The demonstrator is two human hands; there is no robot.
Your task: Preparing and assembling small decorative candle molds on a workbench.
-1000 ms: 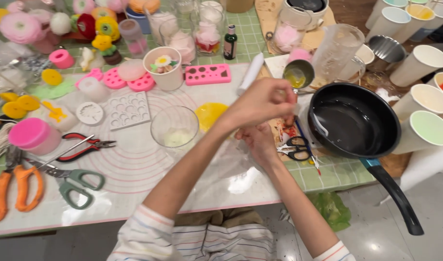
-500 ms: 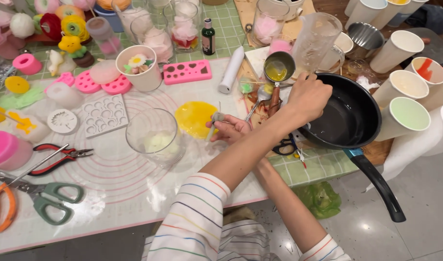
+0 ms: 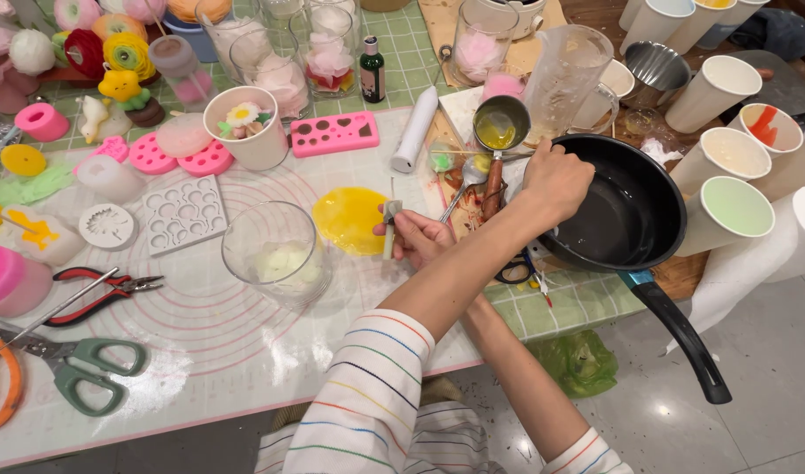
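**A:** ok so what's in the right hand (image 3: pixel 420 239)? arms are crossed, confusing

**B:** yeah, the right hand ends up on the left side. It's pinching a small candle wick holder (image 3: pixel 390 221), thin wick sticking straight up, right at the edge of the flat yellow wax disc (image 3: pixel 350 218) on the silicone mat (image 3: pixel 244 307).

**A:** and the left hand (image 3: pixel 556 180)?

**B:** reaches across over it, fingers curled shut at the rim of the black frying pan (image 3: pixel 626 215). Can't tell what it's gripping, if anything.

**A:** stuff nearby?

**B:** small metal cup (image 3: pixel 502 123) with yellow liquid just behind that hand, a spoon (image 3: pixel 468 180) between the two hands. Empty-ish clear glass (image 3: pixel 275 250) left of the disc, white silicone mold (image 3: pixel 185 213) beyond it. Pliers (image 3: pixel 104 288) and green scissors (image 3: pixel 86 364) well off to the left, paper cups (image 3: pixel 727 211) right of the pan.
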